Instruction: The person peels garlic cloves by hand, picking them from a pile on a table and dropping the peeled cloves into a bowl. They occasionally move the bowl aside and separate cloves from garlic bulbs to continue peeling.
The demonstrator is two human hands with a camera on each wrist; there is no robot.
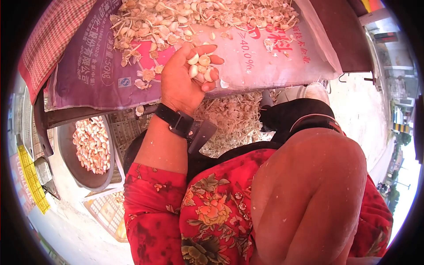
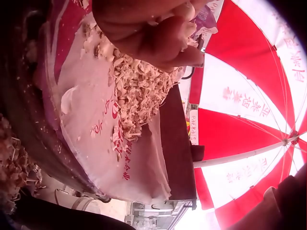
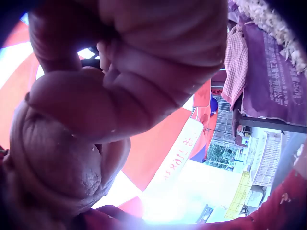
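Note:
My left hand is palm up over the front edge of the sack-covered table, its fingers curled round several peeled garlic cloves. From below, the left wrist view shows the same hand at the top, beside a heap of garlic skins. My bent right arm is raised close to the head camera, and its hand is out of the head view. In the right wrist view, the right hand fills the upper part with bent fingers; I cannot tell whether it holds anything.
Loose garlic and skins cover the back of the printed sack. A checked cloth hangs at the left corner. Below stand a dark basin of garlic cloves and a pale crate. More skins lie under the table.

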